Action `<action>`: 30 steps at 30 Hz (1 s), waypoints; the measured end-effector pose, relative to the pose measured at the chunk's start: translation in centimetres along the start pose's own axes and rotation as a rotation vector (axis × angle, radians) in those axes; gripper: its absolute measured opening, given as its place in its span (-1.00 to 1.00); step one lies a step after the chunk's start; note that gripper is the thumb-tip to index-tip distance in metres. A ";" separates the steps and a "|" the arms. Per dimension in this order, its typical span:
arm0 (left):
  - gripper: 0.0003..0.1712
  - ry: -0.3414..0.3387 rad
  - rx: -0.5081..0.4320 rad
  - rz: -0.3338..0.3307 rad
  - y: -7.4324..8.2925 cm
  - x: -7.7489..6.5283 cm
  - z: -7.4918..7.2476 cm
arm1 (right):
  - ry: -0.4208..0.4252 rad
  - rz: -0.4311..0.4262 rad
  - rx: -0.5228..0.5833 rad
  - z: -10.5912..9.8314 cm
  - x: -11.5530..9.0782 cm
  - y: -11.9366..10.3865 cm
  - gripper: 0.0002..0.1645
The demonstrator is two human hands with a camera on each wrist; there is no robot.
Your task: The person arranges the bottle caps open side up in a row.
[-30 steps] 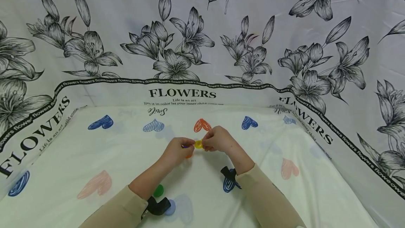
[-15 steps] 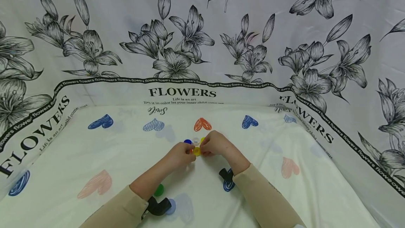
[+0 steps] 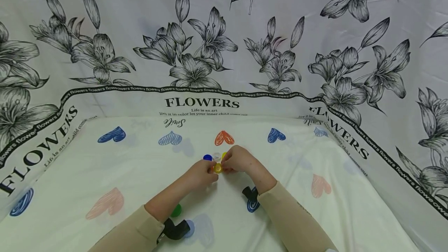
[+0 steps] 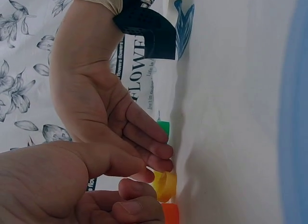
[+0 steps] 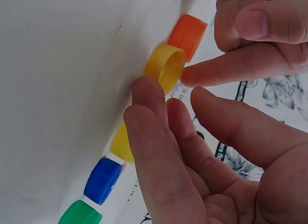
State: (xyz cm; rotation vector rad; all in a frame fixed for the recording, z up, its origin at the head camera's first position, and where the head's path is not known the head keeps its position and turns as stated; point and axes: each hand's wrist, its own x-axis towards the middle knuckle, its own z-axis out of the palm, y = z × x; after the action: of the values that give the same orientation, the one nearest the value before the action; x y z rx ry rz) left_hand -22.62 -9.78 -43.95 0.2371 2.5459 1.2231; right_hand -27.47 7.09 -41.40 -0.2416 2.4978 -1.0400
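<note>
An amber-yellow bottle cap [image 3: 217, 167] stands on the cloth between both hands, its hollow side showing in the right wrist view. My left hand [image 3: 201, 174] touches that cap's edge with one outstretched finger [image 5: 216, 72]. Close by on the other side is my right hand [image 3: 241, 159], thumb and fingers apart; whether its fingertips [image 5: 147, 89] touch the cap I cannot tell. An orange cap [image 5: 187, 37] sits beside the amber one, mostly behind my left hand in the head view. Just beyond are a blue cap [image 3: 207, 157], a clear cap [image 3: 216, 156] and a partly hidden bright yellow cap [image 3: 224, 154].
A green cap [image 3: 176, 210] and a light blue cap [image 3: 189, 228] lie near my left forearm, partly covered by it and its black wrist mount [image 3: 176, 229]. Another green cap [image 5: 81, 213] shows in the right wrist view. White heart-printed cloth [image 3: 140, 174] covers the table.
Both hands pinched the amber cap farther back a second ago. It has come nearer and down among the other caps, and the fingers have loosened, uncovering the blue and clear caps.
</note>
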 end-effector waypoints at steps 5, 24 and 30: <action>-0.46 0.013 0.026 0.024 0.0 -0.2 -0.2 | -0.005 -0.003 -0.003 -0.1 -0.2 -0.1 -0.90; -0.80 -0.054 0.062 0.089 -1.2 -5.3 -7.6 | -0.073 -0.229 -0.164 0.8 -4.0 -2.7 -0.88; -0.63 -0.262 0.321 -0.143 -2.4 -7.7 -7.6 | -0.144 -0.276 -0.264 2.0 -4.6 -3.0 -0.82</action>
State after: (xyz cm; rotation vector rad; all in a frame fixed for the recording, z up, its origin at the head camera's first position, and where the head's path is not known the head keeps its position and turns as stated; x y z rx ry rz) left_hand -18.05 -18.97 -39.86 0.2613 2.4656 0.6793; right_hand -22.44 5.17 -39.14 -0.7318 2.5112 -0.7547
